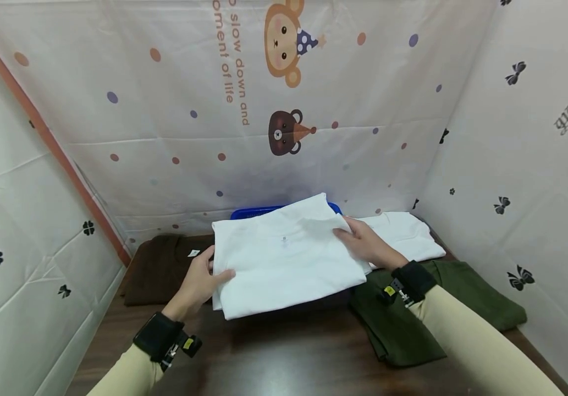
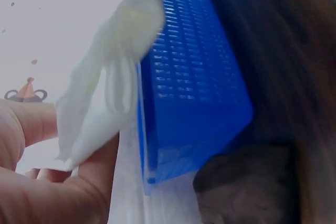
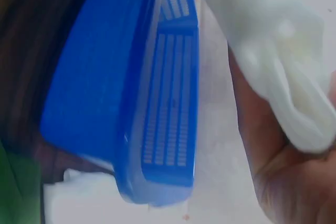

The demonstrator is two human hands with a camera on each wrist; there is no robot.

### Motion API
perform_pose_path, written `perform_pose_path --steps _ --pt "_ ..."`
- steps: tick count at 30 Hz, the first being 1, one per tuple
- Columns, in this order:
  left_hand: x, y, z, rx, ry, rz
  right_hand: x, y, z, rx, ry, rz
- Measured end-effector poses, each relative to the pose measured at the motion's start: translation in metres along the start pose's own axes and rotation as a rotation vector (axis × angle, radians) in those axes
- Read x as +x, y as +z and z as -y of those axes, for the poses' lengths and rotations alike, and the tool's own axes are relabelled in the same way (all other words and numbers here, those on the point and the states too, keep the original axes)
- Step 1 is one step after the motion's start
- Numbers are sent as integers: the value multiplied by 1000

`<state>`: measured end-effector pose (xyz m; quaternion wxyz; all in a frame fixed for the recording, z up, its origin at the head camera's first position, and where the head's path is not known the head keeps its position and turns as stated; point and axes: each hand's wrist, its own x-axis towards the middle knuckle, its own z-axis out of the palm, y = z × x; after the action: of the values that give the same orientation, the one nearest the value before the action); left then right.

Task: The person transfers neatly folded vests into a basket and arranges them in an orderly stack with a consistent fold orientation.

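Folded white fabric shirt (image 1: 288,261) near a blue plastic basket (image 1: 254,213).
Left hand (image 1: 200,283) and right hand (image 1: 367,243) pinch opposite edges; even tension should keep the folds neat.

Head view: we get even, fairly bright light, mostly sharp. Glare pools at mid near edge of the tabletop (image 1: 288,360); we note soft shadow under the white garment (image 1: 288,264), its surface nearly washed out. Brown garment (image 1: 157,272), far left corner, goes dark, folds hard to read. Both wrist views we mark hazy, soft: white garment pale and blurred, blue basket (image 2: 202,129) smeared, tabletop dim. Light source: we can't place it.
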<state>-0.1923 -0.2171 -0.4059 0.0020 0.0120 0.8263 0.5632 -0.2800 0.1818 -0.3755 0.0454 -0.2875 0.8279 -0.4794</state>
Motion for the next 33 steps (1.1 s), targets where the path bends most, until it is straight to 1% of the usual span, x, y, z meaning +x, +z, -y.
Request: perform_pose_path --steps 2,5,9,11,13,17,21,24,28,33 --pt "2 1 -4 17 10 -8 2 -5 -2 -33 -10 16" --pt "8 2 -10 19 17 -14 5 -12 -6 -48 -30 71" --pt "17 2 -14 -15 39 -14 5 -21 -8 -7 -20 133" --pt "20 1 -14 -30 47 -12 4 -24 -9 7 0 140" --pt "23 1 -15 -29 48 -17 5 -26 -10 9 32 128" --pt "30 2 -19 -22 47 -33 7 -29 -13 -41 73 92" --pt "38 2 -23 -19 73 -47 9 -32 -16 -66 74 47" --pt "44 3 -25 -18 76 -61 11 -35 -19 -66 62 22" --pt "50 4 -27 -14 43 -91 15 -36 -22 -49 60 10" --pt "56 6 -29 5 7 -131 19 -36 -23 -29 80 -38"
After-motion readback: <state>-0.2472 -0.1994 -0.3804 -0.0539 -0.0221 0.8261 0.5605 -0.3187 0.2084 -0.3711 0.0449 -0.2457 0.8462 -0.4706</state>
